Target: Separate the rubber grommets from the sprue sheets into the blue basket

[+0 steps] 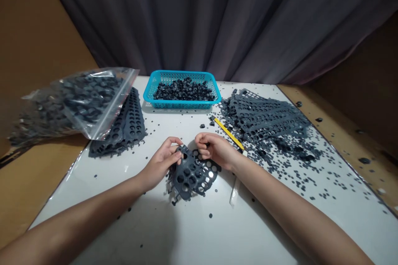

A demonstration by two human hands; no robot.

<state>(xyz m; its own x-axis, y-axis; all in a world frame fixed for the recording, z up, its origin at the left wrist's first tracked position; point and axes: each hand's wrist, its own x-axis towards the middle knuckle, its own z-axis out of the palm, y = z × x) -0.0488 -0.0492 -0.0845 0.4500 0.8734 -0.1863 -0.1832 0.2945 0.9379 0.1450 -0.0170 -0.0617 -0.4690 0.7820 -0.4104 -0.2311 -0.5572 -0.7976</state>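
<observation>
Near the middle of the table, my left hand (162,160) pinches the upper left edge of a dark grey rubber sheet (186,174) full of round holes. The sheet is bent, and its lower edge is ragged. Just right of it, my right hand (219,150) is closed with its fingers curled in. A small dark spot shows between those fingers, too small to name. Beyond my right hand lies a yellow utility knife (229,133), partly next to a few small black pieces.
A blue basket (183,102) of small black pieces stands at the back. Left, a clear zip bag (90,101) of black pieces rests over punched sheets (132,122). Right, more punched sheets (267,116) lie piled among scattered black scraps (298,169). A curtain (199,16) hangs behind.
</observation>
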